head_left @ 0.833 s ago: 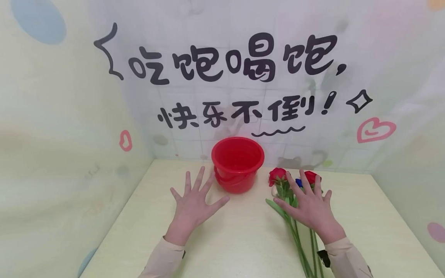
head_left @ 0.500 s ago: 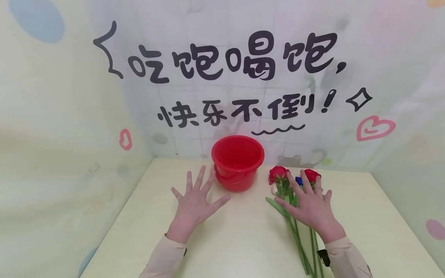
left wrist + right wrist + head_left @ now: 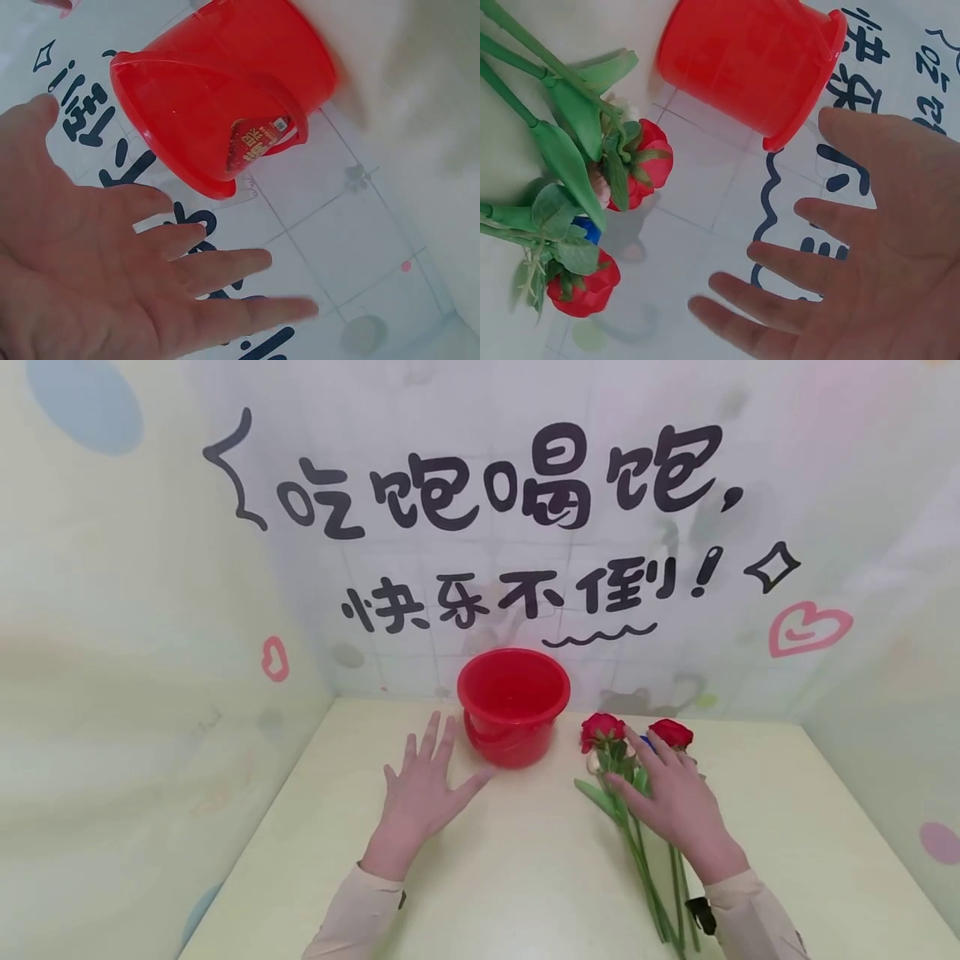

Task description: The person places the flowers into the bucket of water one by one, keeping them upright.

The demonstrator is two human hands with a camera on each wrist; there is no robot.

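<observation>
A red plastic bucket (image 3: 512,739) stands upright at the back middle of the table, its handle folded down and a label (image 3: 255,141) on its side. To its front left my left hand (image 3: 420,793) hovers with fingers spread, holding nothing. My right hand (image 3: 678,806) is above the flowers, fingers extended and apart from them in the right wrist view. Beneath it lie several long-stemmed flowers: a red rose (image 3: 602,732) on the left, another red rose (image 3: 672,733) on the right, and a blue bloom (image 3: 589,229) and pale ones partly hidden between them.
The pale wooden table (image 3: 525,877) meets a white printed backdrop (image 3: 420,677) with black characters right behind the bucket. Side curtains (image 3: 135,735) close in the left and right edges. The green stems (image 3: 645,877) reach toward the table's front.
My right hand's fingers have drawn closer together and dipped slightly. The left hand's fingers have also come a little nearer each other. Bucket and flowers stay put; the head view shifts slightly.
</observation>
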